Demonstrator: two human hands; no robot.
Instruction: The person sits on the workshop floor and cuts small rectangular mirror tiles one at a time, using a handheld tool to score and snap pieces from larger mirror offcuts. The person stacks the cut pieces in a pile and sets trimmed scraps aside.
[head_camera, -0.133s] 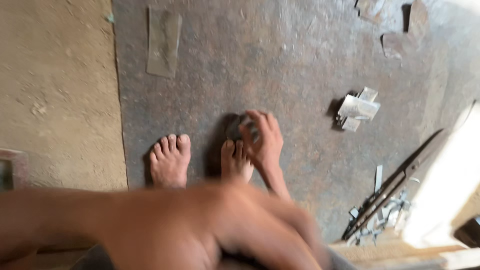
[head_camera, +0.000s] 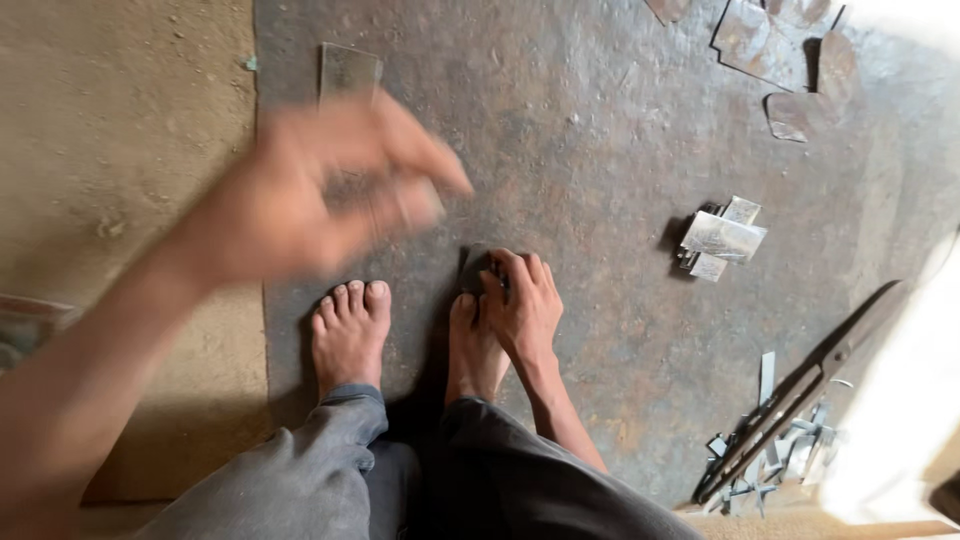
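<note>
My left hand (head_camera: 325, 195) is raised in the air and blurred, fingers and thumb apart, with nothing visible in it. It hovers just below a small rectangular metal piece (head_camera: 350, 70) that lies on the dark metal sheet (head_camera: 600, 130). My right hand (head_camera: 522, 308) is down by the toes of my right foot (head_camera: 472, 352), fingers curled on a small dark object (head_camera: 474, 268) pressed against the sheet. My left foot (head_camera: 350, 335) stands bare beside it.
A stack of shiny folded metal pieces (head_camera: 722, 238) lies to the right. Long metal shears (head_camera: 800, 390) and several small offcuts (head_camera: 775, 455) sit at the lower right. Cut sheet scraps (head_camera: 790, 60) lie at the top right. Bare earth floor (head_camera: 110, 150) is on the left.
My left arm has swung up from low across the view, and its hand is now up near the rectangular piece. The right hand stays at the toes.
</note>
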